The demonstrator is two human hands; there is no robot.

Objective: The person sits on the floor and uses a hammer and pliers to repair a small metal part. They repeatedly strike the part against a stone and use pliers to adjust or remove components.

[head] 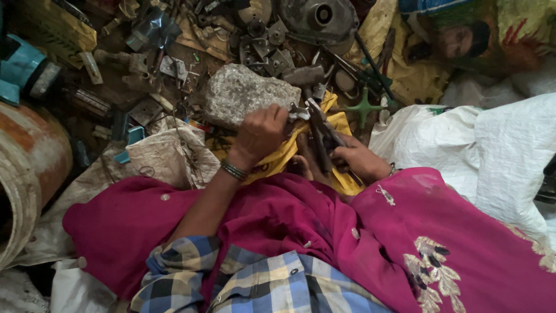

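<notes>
My left hand point(262, 133) grips a small grey metal part point(299, 112) at its fingertips, just in front of a large grey stone point(243, 93). A bangle sits on that wrist. My right hand point(358, 159) is closed around the handles of dark pliers point(321, 130), whose jaws point up toward the metal part and touch it. Both hands work over a yellow cloth point(341, 124) on my lap, above magenta clothing point(301, 214). A plaid sleeve covers my left upper arm.
Scrap metal pieces, brackets and a round engine cover point(318, 20) lie heaped beyond the stone. A rusty drum point(29, 156) stands at left. White woven sacks point(492, 150) fill the right side. A green cross-shaped tool point(365, 107) lies near the yellow cloth.
</notes>
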